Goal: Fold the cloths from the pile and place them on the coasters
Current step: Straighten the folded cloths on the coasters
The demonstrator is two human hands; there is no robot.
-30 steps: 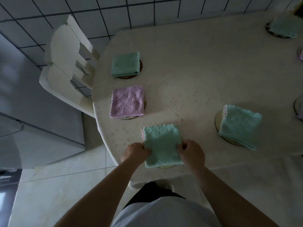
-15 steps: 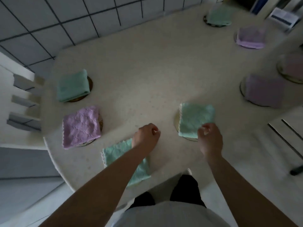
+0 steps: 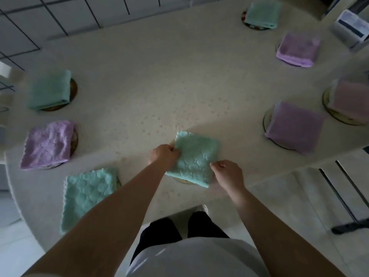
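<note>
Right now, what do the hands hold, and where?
Both grip the folded green cloth: left hand at its left edge, right hand at its right edge.

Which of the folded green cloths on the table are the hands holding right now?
The green textured cloth at the near middle edge, gripped by the left hand and right hand; the other three green cloths lie untouched.

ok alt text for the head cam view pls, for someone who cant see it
Seen from above, a person's left hand and right hand grip opposite edges of a folded green cloth lying over a coaster at the near edge of a pale table. Seven more folded green, purple and pink cloths sit around the table.
</note>
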